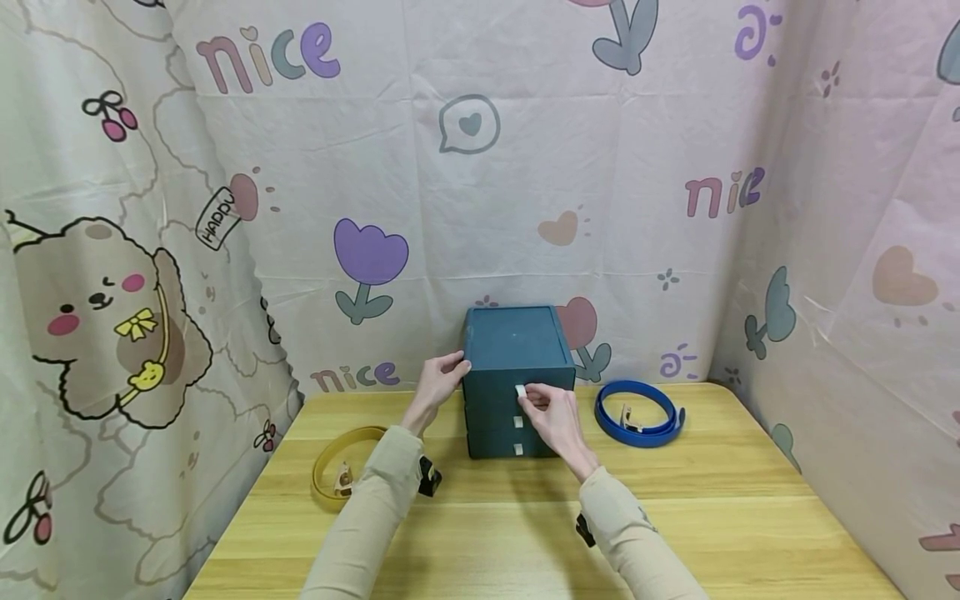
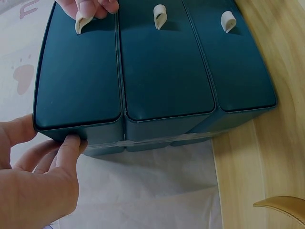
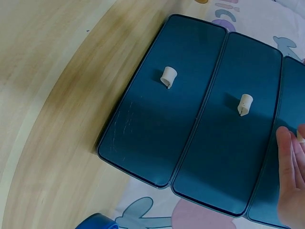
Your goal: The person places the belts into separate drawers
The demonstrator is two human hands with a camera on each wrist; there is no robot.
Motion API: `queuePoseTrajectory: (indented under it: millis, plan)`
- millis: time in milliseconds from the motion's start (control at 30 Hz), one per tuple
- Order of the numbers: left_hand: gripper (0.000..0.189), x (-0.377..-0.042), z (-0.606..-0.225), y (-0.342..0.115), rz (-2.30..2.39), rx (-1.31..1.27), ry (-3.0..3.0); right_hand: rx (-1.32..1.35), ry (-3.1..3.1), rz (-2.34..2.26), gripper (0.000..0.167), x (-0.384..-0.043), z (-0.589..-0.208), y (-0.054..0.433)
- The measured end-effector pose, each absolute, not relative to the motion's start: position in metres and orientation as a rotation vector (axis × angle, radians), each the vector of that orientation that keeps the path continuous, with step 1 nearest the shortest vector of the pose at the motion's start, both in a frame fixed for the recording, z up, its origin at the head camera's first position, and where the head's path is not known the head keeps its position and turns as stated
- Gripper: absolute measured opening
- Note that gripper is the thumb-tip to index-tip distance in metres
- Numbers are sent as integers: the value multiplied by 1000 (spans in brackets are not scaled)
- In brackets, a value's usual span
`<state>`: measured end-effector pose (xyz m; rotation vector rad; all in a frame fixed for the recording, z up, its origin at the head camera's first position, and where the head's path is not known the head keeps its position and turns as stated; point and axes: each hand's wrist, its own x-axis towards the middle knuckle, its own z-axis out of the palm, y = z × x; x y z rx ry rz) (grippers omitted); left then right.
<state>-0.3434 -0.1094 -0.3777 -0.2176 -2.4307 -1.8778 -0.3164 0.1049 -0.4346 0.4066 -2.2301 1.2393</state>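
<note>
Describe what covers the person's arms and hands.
The left sleeve and right sleeve are long and beige, reaching the wrists. A small black block shows on the inner side of each: left block, right block. Left hand and right hand wear no gloves.

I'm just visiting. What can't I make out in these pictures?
- Inside of the drawer cabinet: hidden behind the drawer fronts, all views.
- Top pull tab: partly covered by the right hand, left wrist view.
- Yellow belt: partly behind the left sleeve, head view.
- Blue belt: cut off by the bottom edge, right wrist view.
</note>
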Motion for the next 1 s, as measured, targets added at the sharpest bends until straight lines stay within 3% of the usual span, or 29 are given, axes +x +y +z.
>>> queuePoseTrajectory:
  millis: [400,1000]
  plan:
    - [48,-345,-380,-109,-1865,-228,-2429,401,-2227,1312,18,-315,-439,108]
    - [48,-345,-380,-110,-1879,-229,-2419,291,-2384,1236,16,-312,-479,108]
